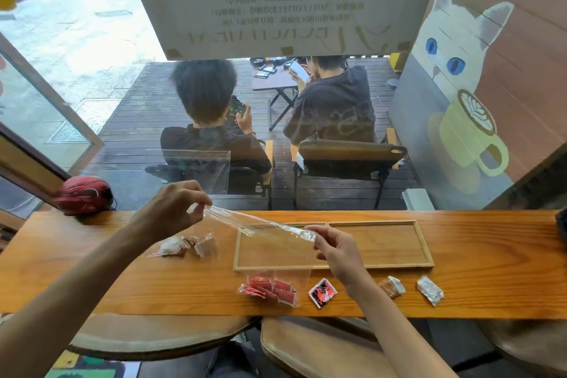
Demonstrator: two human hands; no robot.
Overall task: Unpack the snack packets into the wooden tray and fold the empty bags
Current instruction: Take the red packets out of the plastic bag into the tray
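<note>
We see both hands, left hand (175,209) and right hand (336,250), pinching opposite ends of the clear bag (260,225), its long axis seemingly spanning left-to-right above the wooden tray (425,250).

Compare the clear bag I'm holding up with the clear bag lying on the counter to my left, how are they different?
The held bag is lifted off the counter, stretched between the left hand and right hand; the bag on the left lies flat on the wood. The held bag hangs down with red packets at its bottom, while the bag on the left holds pale and brownish packets. The held bag's top is pulled taut; the other is crumpled. Both are clear plastic and still hold snacks.
</note>
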